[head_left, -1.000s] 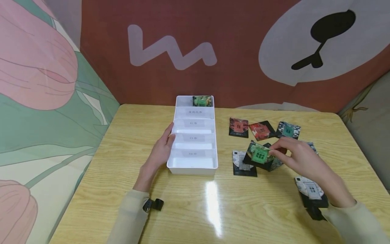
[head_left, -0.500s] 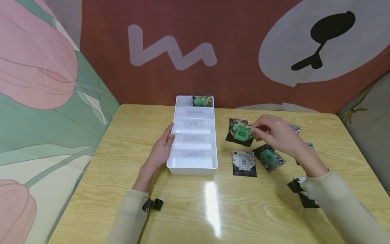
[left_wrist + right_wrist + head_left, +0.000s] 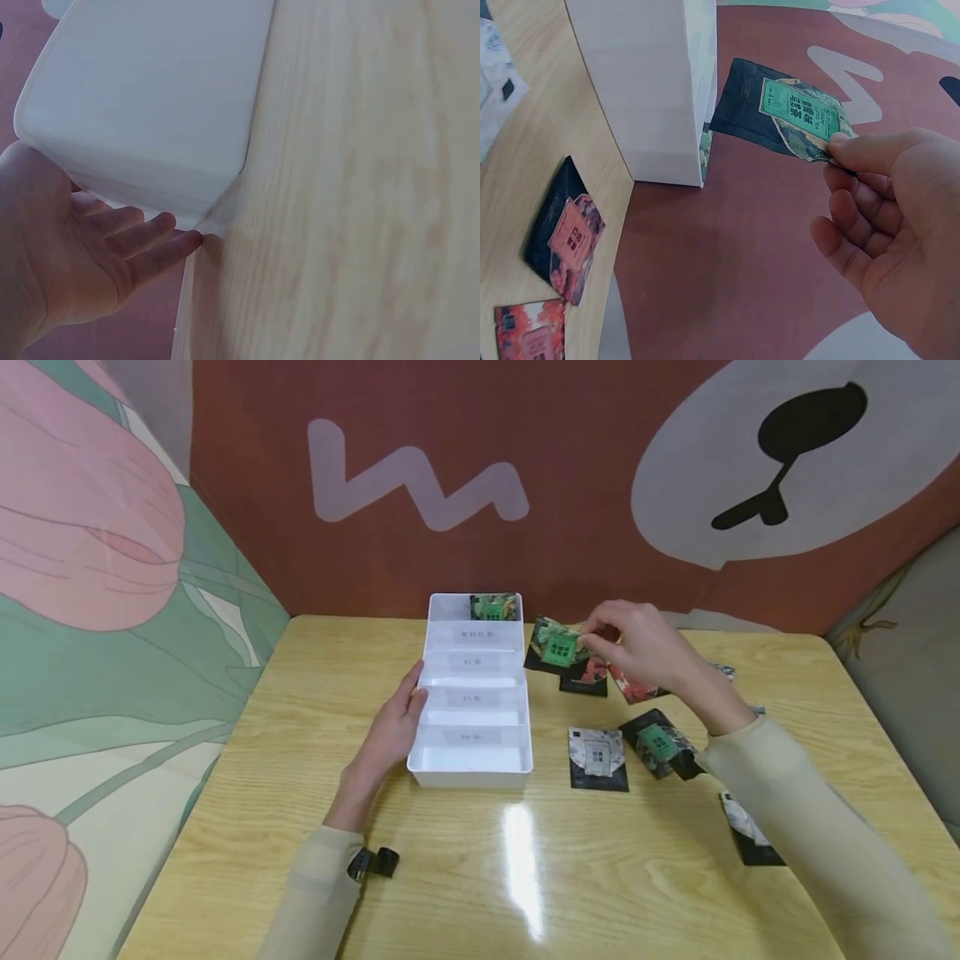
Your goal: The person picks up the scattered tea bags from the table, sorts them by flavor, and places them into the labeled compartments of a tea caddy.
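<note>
My right hand (image 3: pixel 637 643) pinches a green-labelled tea sachet (image 3: pixel 553 649) by its edge, thumb against fingers. It is held in the air just right of the white divided box (image 3: pixel 470 779), near the box's far end. The right wrist view shows the sachet (image 3: pixel 780 112) flat and tilted, its black end toward the box (image 3: pixel 641 90). My left hand (image 3: pixel 386 727) rests along the box's left side. In the left wrist view its extended fingers (image 3: pixel 154 255) touch the outer wall. Another green tea sachet (image 3: pixel 495 607) stands in the farthest compartment.
Right of the box lie several sachets: a white one (image 3: pixel 597 760), a dark one with a green label (image 3: pixel 656 743), red ones (image 3: pixel 633 685), and a white one (image 3: pixel 750 835) partly under the right sleeve. Printed labels (image 3: pixel 471 697) mark the dividers. A patterned wall (image 3: pixel 420 560) stands behind.
My right hand has carried the green tea sachet left and away from me, from above the loose sachets to beside the box. The left hand has stayed at the box's side.
</note>
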`<action>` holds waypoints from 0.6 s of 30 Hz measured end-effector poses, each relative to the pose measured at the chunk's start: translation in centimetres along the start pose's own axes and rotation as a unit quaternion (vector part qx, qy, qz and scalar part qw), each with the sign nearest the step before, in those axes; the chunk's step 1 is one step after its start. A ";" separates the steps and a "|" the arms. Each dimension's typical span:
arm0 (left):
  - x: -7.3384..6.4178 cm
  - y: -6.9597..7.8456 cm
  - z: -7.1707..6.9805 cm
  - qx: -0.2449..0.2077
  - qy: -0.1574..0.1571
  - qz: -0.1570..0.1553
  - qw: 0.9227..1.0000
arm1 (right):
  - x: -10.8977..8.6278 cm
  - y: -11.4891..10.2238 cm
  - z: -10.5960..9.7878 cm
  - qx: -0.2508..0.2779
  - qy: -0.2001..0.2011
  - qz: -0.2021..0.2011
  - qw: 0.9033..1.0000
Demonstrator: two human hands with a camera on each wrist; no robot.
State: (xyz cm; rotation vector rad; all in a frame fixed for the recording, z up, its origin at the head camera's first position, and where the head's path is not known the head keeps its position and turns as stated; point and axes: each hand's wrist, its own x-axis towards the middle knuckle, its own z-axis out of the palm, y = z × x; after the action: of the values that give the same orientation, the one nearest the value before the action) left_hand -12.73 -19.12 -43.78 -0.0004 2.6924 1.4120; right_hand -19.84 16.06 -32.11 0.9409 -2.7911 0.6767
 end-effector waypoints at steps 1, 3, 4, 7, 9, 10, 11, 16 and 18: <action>0.0 0.0 0.0 0.002 0.001 0.001 1.000 | 0.4 0.0 0.1 0.002 0.000 0.001 1.000; 0.0 0.0 0.1 0.003 0.001 -0.005 1.000 | 1.2 -0.1 0.3 0.006 0.000 0.000 1.000; -0.1 -0.1 0.0 0.003 0.002 -0.007 1.000 | 1.7 -0.2 0.6 0.008 -0.001 -0.004 1.000; -0.4 -0.3 -0.1 -0.004 0.005 -0.013 1.000 | 3.2 -0.3 1.3 0.022 0.003 -0.009 1.000; -0.4 -0.4 -0.1 -0.011 0.004 -0.011 1.000 | 4.0 -0.3 1.7 0.031 0.011 -0.006 0.999; -0.4 -0.4 0.0 -0.013 0.004 -0.008 1.000 | 4.3 -0.3 1.9 0.037 0.017 -0.005 0.999; -0.4 -0.4 0.1 -0.014 0.004 -0.003 1.000 | 4.6 -0.2 1.9 0.041 0.023 -0.004 0.999; 0.1 -0.2 0.6 -0.019 0.004 0.022 1.000 | 6.3 0.2 2.0 0.030 0.039 -0.022 0.999; 0.2 -0.1 0.7 -0.022 0.002 0.027 0.999 | 7.0 0.5 2.0 0.018 0.037 -0.027 0.999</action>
State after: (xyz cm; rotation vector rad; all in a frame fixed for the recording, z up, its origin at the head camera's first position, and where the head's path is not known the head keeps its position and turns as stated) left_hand -12.87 -18.61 -44.27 0.0663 2.6828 1.4879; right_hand -25.69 11.62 -32.35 0.9748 -2.6881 0.7418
